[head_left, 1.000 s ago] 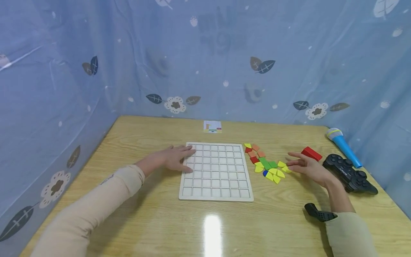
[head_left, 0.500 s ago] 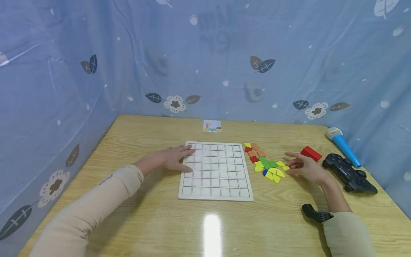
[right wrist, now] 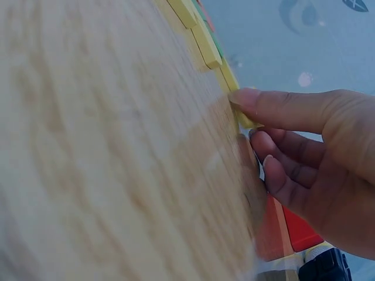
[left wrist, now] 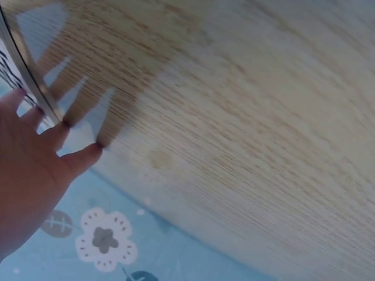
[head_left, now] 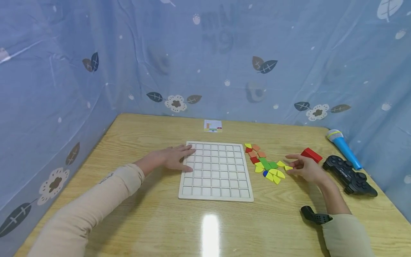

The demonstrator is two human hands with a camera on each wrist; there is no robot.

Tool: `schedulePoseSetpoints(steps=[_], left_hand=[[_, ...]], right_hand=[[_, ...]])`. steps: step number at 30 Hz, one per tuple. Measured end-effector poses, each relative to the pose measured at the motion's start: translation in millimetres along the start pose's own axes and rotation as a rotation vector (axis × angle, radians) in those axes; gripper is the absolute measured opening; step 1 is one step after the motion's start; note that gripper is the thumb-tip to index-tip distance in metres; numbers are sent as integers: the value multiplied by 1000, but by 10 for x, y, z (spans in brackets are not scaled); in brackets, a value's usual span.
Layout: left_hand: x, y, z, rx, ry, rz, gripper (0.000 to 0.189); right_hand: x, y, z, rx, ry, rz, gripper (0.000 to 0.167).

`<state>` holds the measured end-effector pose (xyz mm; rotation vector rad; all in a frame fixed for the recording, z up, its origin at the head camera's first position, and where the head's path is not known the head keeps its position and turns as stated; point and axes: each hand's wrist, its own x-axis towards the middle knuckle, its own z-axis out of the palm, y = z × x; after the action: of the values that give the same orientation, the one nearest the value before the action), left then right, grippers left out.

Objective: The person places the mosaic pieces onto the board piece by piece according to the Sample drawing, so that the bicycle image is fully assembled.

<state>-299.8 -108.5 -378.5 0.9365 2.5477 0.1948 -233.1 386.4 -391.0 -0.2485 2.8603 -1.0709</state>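
My left hand (head_left: 174, 158) lies with fingers spread over the left edge of a white grid board (head_left: 184, 194), fingertips resting on its frame and outer cells. The left wrist view shows the same fingers along the board's edge. At the right, my right hand (head_left: 308, 169) pinches a yellow tile (head_left: 288, 167) with straight and curved edges, thumb against its near side. In the right wrist view the thumb covers part of that yellow tile (right wrist: 246, 120). Other yellow tiles (head_left: 280, 174), green tiles (head_left: 265, 164), orange tiles (head_left: 253, 154) and a blue tile (head_left: 265, 174) lie just left of this hand.
Beyond the right hand are a red block (head_left: 311, 155), a black game controller (head_left: 348, 175) and a blue toy microphone (head_left: 346, 150). A small printed pattern card (head_left: 213, 126) lies behind the board. Blue patterned cloth (head_left: 205, 64) hangs along the table's back and sides.
The yellow tile at my right fingertips has shifted slightly to the right, away from its neighbours. My right hand has edged closer to the tiles over the second. The left hand stays put.
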Motion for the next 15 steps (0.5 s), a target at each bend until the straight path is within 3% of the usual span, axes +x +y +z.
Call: schedulePoseSetpoints(steps=[7,15], left_hand=[[-3,10,-11,3,-1,-4,86],[-10,4,-3,19,-1,-3,87]], right_hand=[[-23,-13,1,-77,31,-10,41],[0,-115,35,126,46,74,39]])
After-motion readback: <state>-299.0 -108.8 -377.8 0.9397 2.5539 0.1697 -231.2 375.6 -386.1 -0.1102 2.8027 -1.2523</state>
